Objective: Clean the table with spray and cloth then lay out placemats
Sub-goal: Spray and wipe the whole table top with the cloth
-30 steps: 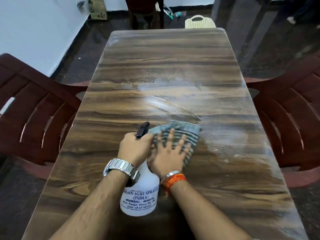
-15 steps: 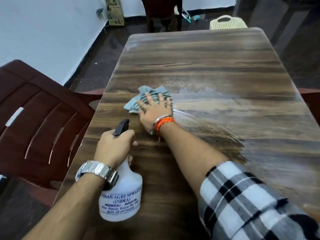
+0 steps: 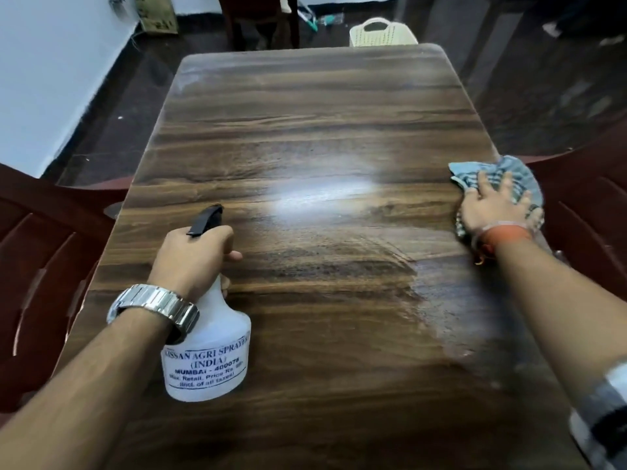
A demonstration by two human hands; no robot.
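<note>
Cloth [image 3: 498, 179] has swung from the table's [image 3: 305, 113] left edge to its right edge, right hand [image 3: 488, 205] flat on it. Left hand [image 3: 193, 256] grips spray bottle [image 3: 210, 351]. Wiping ongoing; no placemats visible.

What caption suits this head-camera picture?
Right hand presses cloth at the table edge; left hand grips spray bottle.

— What colours are in front of you?
— My table [image 3: 319, 137] is dark brown with streaky wood grain. The cloth [image 3: 509, 174] is blue-grey, striped.
— And the spray bottle [image 3: 212, 340]?
— Translucent white, dark blue lettering, black nozzle.
— Anything else?
— Maroon chairs [image 3: 40, 252], my silver watch [image 3: 154, 308], an orange wristband [image 3: 505, 234], a black-and-white checked sleeve [image 3: 604, 415].
</note>
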